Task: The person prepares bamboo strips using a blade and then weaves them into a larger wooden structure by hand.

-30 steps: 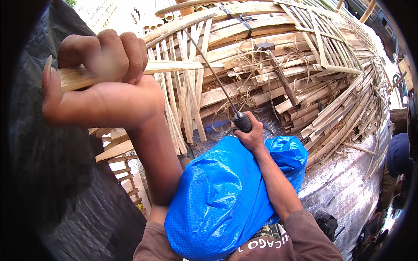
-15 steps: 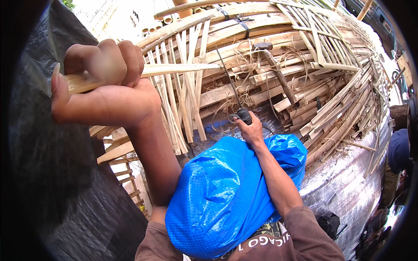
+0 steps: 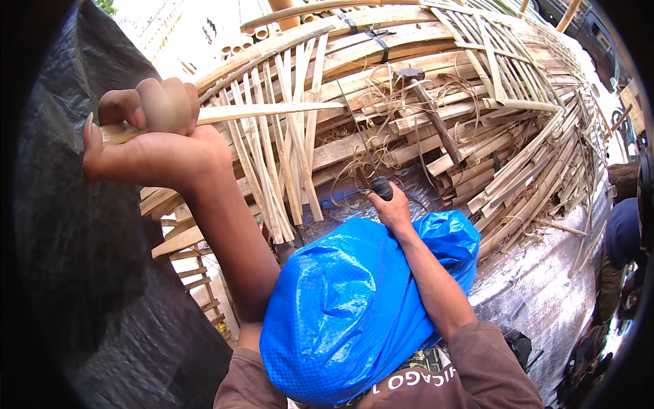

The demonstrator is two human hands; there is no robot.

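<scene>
My left hand (image 3: 146,143) is raised at the left, fingers closed around one end of a long thin bamboo strip (image 3: 272,110) that reaches right across the pile. My right hand (image 3: 392,208) sits lower at the centre, gripping the black handle of a knife (image 3: 381,187); its thin blade points up toward the bamboo. A blue woven plastic sheet (image 3: 354,307) covers my lap under the right forearm. Beyond both hands lies a heap of split bamboo slats (image 3: 422,88) with curled shavings.
A dark tarp (image 3: 82,286) fills the left side. A hammer (image 3: 422,102) rests on the bamboo heap. A silvery sheet (image 3: 545,273) covers the ground at the right. Another person in blue (image 3: 620,232) sits at the far right edge. A small bamboo frame (image 3: 184,259) stands lower left.
My right hand with the knife has dropped and drawn back toward me, away from the strip. The left hand has shifted slightly down and right with the strip.
</scene>
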